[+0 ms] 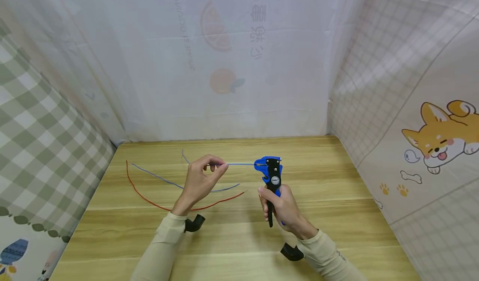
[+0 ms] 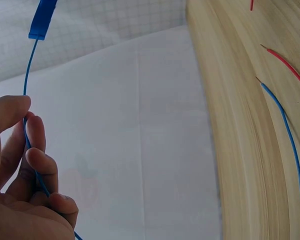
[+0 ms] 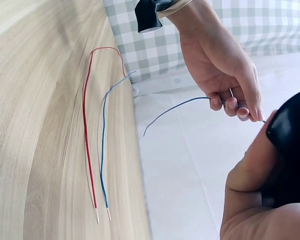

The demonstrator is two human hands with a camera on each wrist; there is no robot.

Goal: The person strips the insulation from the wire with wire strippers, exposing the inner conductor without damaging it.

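My left hand (image 1: 202, 179) pinches a blue wire (image 1: 241, 164) between thumb and fingers, above the table. One end of this wire runs into the jaws of a blue and black wire stripper (image 1: 274, 175); the other trails out behind the hand. My right hand (image 1: 282, 208) grips the stripper by its handles, holding it upright. In the left wrist view the wire (image 2: 27, 70) meets the blue tip of the stripper (image 2: 42, 20). On the table lie a second blue wire (image 3: 103, 140) and a red wire (image 3: 85, 130), both with bare metal at their near ends.
The wooden table (image 1: 232, 247) ends at a pale curtain (image 1: 280, 106) behind it. A checked cloth (image 1: 48, 94) hangs at the left, and a cloth with a cartoon dog (image 1: 438, 144) at the right. Black camera mounts sit at both wrists.
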